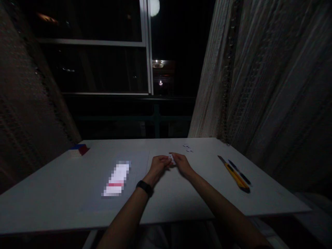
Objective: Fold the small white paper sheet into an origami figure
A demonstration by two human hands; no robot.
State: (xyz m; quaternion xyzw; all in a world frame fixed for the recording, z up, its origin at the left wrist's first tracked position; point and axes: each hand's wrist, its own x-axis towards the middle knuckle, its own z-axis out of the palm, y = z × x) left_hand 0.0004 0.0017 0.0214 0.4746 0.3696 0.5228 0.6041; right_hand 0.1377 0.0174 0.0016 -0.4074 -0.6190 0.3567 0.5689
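Note:
Above the middle of the white table, both my hands meet around a small white piece of paper. My left hand, with a dark band on its wrist, is closed on the paper's left side. From the other side my right hand pinches the same piece, thumb and fingers together. The fingers cover much of the paper, so its full shape is hidden. Just beyond my right hand lie several small white paper pieces with dark edges or shadows.
At the right lie a yellow utility knife and a dark pen. A bright, pixelated phone-like rectangle rests on a pale sheet at the left. A blue, red and white block sits at the far left edge. Curtains hang behind.

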